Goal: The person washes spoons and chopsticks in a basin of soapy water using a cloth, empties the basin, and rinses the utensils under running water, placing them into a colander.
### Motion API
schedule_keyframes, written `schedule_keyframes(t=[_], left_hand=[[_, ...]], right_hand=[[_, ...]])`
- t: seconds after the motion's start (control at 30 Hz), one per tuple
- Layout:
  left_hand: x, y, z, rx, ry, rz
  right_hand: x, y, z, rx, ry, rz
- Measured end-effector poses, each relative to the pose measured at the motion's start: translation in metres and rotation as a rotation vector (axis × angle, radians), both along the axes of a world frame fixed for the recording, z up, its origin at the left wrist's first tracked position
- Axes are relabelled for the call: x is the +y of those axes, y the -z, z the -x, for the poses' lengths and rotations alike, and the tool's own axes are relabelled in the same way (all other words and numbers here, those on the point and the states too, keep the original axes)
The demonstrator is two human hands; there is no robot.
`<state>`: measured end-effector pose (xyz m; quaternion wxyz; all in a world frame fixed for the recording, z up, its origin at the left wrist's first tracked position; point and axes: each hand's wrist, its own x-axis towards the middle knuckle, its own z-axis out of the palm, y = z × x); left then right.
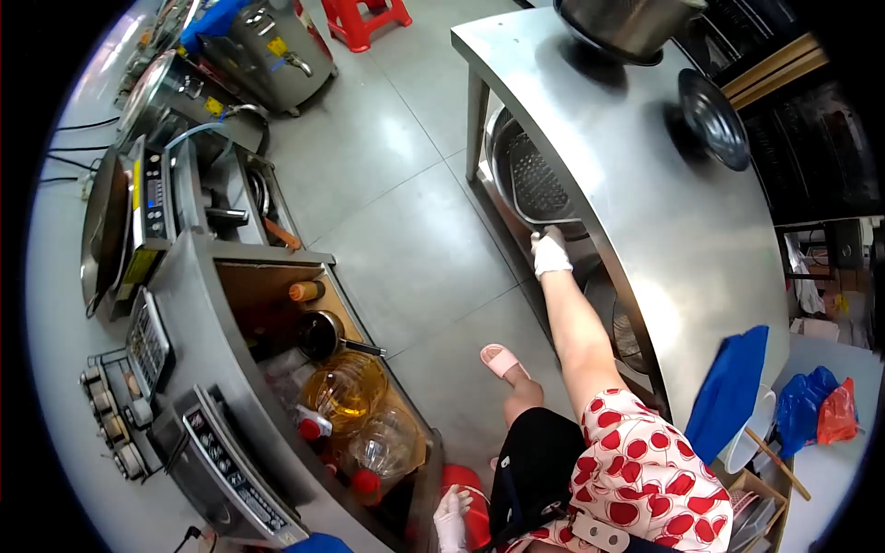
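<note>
My right hand [550, 253], in a white glove, reaches under the steel table [673, 230] and is closed on the near edge of a perforated metal tray [535, 180]. That tray sits in or over a large round steel basin [502, 147] on the lower shelf. My left hand [452, 518], also gloved in white, hangs low at the bottom of the view beside a red container [475, 516]. Its fingers look curled, but whether they hold anything is unclear.
An open cabinet on the left holds oil jugs [346, 392] and a dark saucepan [320, 335]. A pot [631, 23] and black lid [714, 120] rest on the table. A red stool [364, 18] stands on the floor. Steel urns [267, 55] stand top left.
</note>
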<state>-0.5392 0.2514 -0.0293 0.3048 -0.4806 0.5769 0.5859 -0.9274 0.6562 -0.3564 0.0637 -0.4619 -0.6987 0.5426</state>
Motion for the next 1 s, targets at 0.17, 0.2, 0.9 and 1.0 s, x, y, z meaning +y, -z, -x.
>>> schedule_keyframes(t=[0.17, 0.2, 0.9, 1.0], left_hand=[[-0.009, -0.028, -0.067, 0.075, -0.064, 0.043], [-0.011, -0.034, -0.088, 0.101, -0.088, 0.063], [-0.131, -0.090, -0.468, 0.534, -0.438, 0.267], [-0.131, -0.091, -0.478, 0.592, -0.505, 0.261]], right_hand=[[-0.102, -0.080, -0.077, 0.135, 0.183, 0.545], [-0.117, -0.128, -0.107, -0.072, -0.390, -0.158], [-0.293, -0.359, -0.463, -0.042, -0.502, 0.713], [-0.318, -0.393, -0.486, 0.147, -1.010, 0.309]])
